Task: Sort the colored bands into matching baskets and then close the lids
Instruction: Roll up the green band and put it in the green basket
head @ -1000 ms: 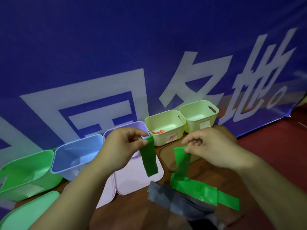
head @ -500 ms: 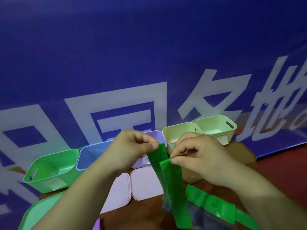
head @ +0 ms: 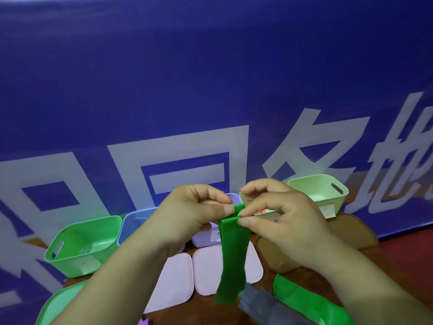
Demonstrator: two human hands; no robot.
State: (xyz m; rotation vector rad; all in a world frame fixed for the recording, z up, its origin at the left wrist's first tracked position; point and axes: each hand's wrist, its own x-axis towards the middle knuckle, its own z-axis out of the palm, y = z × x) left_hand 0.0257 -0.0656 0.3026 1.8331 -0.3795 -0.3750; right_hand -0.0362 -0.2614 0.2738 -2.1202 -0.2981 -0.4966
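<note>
My left grip point(head: 194, 214) and right grip point(head: 283, 221) both pinched the top of the green band point(head: 233, 259), which hung in front of a pink lid point(head: 206, 270)

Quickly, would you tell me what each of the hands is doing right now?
Left hand: pinching the green band.
Right hand: pinching the same green band.

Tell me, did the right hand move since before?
Yes. The right hand moved left and up, from over the brown lid to in front of the nearer pale basket, meeting the left hand on the green band.
</note>
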